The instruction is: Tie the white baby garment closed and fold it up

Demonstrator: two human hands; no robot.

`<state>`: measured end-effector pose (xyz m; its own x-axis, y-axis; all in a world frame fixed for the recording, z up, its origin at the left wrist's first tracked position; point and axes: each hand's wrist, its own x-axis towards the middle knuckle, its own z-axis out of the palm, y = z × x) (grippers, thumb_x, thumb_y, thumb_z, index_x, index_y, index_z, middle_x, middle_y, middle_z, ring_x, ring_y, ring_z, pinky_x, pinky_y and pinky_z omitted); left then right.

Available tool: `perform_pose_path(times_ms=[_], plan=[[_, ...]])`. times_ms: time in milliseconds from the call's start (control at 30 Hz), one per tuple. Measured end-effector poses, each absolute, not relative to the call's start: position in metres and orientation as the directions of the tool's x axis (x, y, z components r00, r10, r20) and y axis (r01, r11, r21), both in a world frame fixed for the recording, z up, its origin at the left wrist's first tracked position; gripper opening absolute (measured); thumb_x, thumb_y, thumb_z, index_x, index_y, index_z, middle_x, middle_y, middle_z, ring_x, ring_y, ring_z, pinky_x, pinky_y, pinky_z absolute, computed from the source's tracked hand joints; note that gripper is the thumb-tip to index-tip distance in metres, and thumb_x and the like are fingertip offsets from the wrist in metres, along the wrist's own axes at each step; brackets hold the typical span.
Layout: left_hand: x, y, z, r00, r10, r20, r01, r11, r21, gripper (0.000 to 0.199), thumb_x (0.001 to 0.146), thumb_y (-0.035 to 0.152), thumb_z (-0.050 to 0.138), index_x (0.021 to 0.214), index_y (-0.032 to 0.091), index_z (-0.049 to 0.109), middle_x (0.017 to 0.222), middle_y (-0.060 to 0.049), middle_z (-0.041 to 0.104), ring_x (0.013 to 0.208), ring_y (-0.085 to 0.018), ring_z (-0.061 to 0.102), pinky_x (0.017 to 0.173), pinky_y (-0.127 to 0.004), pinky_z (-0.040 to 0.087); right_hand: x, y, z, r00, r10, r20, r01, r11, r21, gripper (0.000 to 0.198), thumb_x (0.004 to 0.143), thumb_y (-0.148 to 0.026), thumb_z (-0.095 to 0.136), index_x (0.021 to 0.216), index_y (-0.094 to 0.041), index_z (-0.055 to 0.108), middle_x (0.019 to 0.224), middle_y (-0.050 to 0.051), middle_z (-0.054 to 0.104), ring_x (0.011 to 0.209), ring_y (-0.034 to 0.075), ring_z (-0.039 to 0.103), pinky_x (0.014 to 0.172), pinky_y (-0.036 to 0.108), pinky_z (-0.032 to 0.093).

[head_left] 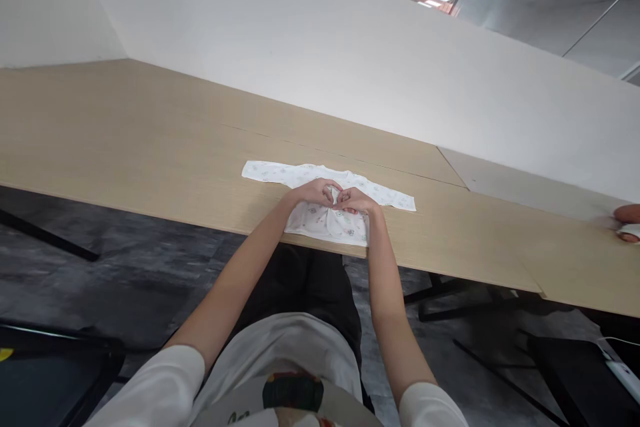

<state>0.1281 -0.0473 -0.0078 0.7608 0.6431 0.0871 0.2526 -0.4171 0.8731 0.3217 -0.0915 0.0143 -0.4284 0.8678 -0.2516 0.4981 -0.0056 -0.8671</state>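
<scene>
While the garment [327, 203] lies spread at the near edge of the bench [150, 153], the left hand [316, 191] and right hand [356, 200] meet at its middle, both pinching cloth; seemingly mid-fold; next calls for an even crease.

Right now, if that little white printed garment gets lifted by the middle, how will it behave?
The garment probably droops limply: it already bunches where both hands pinch it. It looks thin and light, and should not roll, since it lies flat on the table.
</scene>
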Motion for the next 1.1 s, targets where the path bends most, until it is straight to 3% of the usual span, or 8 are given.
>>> perform_pose_path(times_ms=[433,733,1000,1100], plan=[[0.129,-0.052,-0.001,0.759,0.642,0.107,0.176,-0.36,0.916,0.062,0.06,0.032,0.079,0.117,0.017,0.061,0.07,-0.001,0.066,0.065,-0.014,0.062,0.059,-0.024,0.044,0.328,-0.086,0.008,-0.453,0.867,-0.208,0.447,0.019,-0.894,0.028,0.062,-0.032,0.079,0.071,-0.014,0.06,0.045,-0.005,0.049,0.036,0.005,0.037,0.036,0.019,0.026],[0.129,-0.054,0.0,0.768,0.632,0.102,0.162,-0.346,0.924,0.058,0.061,0.03,0.078,0.116,0.017,0.061,0.074,-0.002,0.069,0.071,-0.017,0.066,0.064,-0.025,0.048,0.325,-0.093,0.016,-0.408,0.884,-0.226,0.479,-0.002,-0.878,0.026,0.063,-0.03,0.079,0.07,-0.014,0.059,0.044,-0.005,0.048,0.036,0.005,0.037,0.035,0.019,0.027],[0.13,-0.054,0.001,0.782,0.609,0.132,0.096,-0.327,0.94,0.053,0.066,0.034,0.075,0.114,0.017,0.061,0.077,-0.003,0.07,0.073,-0.017,0.066,0.067,-0.026,0.049,0.324,-0.093,0.015,-0.494,0.832,-0.252,0.484,0.022,-0.875,0.021,0.066,-0.024,0.075,0.074,-0.015,0.058,0.043,-0.006,0.048,0.037,0.007,0.041,0.038,0.019,0.032],[0.133,-0.049,-0.005,0.708,0.683,0.179,0.122,-0.368,0.922,0.047,0.068,0.03,0.071,0.111,0.015,0.062,0.077,-0.003,0.068,0.074,-0.016,0.065,0.068,-0.026,0.049,0.329,-0.092,0.014,-0.499,0.829,-0.253,0.457,0.004,-0.889,0.019,0.067,-0.021,0.073,0.079,-0.014,0.06,0.048,-0.005,0.051,0.04,0.007,0.041,0.038,0.019,0.032]])
